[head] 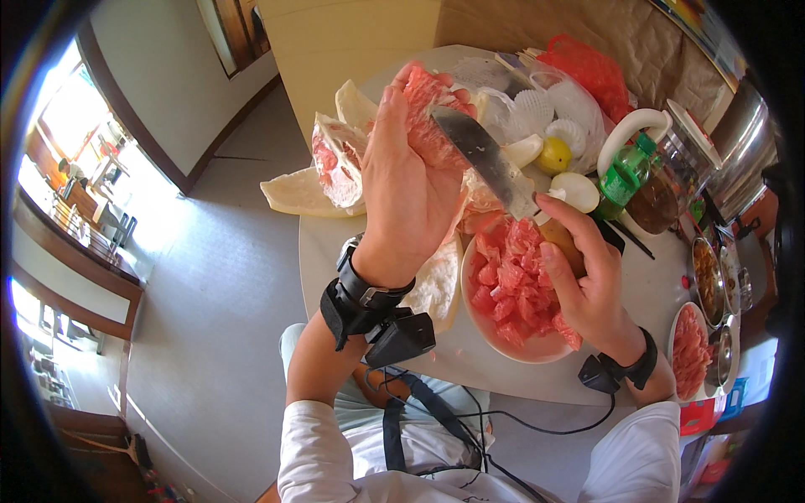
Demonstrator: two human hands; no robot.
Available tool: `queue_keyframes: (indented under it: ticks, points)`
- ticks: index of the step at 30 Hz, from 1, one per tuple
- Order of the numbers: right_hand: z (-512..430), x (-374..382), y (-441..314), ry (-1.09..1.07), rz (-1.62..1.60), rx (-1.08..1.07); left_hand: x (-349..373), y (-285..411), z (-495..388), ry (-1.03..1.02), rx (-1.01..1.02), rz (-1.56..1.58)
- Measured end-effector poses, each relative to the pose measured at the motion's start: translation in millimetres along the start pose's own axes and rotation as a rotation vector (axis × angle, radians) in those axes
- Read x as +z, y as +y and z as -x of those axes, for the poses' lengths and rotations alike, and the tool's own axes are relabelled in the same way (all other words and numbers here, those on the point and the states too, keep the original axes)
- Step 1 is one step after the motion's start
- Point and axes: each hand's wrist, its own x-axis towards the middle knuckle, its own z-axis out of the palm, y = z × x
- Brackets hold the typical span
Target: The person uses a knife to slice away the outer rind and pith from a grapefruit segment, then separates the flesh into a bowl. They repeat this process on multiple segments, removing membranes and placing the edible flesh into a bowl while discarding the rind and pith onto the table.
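Note:
My left hand [409, 182] holds a piece of pink pomelo flesh [431, 113] in its palm, fingers curled behind it. A knife [481, 151] with a broad metal blade lies against the flesh; my right hand [585, 270] grips its brownish handle. Under my right hand a white bowl [468, 308] holds torn pink pomelo pulp [512, 276]. Behind my left wrist lies a thick piece of pomelo rind [440, 283]. An opened pomelo section [336, 163] with pith and more rind [302, 192] sit left of my left hand.
Beyond the knife are a yellow lemon [553, 155], foam fruit nets [531, 112], a red net bag [585, 69] and a green-labelled bottle [626, 176]. At the right stand a bowl of pink pulp [688, 349] and a metal food dish [707, 276]. Black cables [534, 427] hang before my lap.

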Motion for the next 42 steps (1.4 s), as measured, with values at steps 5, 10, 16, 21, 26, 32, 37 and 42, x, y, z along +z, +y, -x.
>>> queue_keyframes:
  ticks: [5, 10, 16, 21, 26, 32, 37, 42]
  points:
    - [1.1, 2.7, 0.7, 0.003, -0.216, 0.101, 1.1, 1.0, -0.8, 0.052, -0.057, 0.08]
    - [0.7, 4.3, 2.7, 0.001, -0.349, 0.122, 1.1, 3.0, -1.3, 0.011, -0.088, 0.175]
    - [-0.9, 0.2, -0.6, -0.051, -0.474, 0.245, -0.3, 0.9, -0.9, 0.029, -0.069, 0.105]
    - [-0.8, -4.4, -7.9, -0.107, -0.628, 0.427, 0.2, -6.3, -0.1, 0.063, -0.035, 0.035]
    - [0.4, -1.0, -6.1, -0.075, -0.43, 0.281, -0.5, -8.8, 2.8, 0.062, -0.045, -0.001]
    - [-0.5, 3.7, -0.5, -0.058, -0.373, 0.169, 9.0, -9.8, 8.0, 0.052, -0.155, -0.024]
    - [-0.5, 1.1, -4.4, -0.006, -0.393, 0.18, 20.0, -21.0, 17.3, 0.053, -0.292, 0.044]
    - [-0.6, -2.6, -8.2, 0.024, -0.44, 0.227, 16.2, -11.1, 18.1, -0.059, -0.321, 0.01]
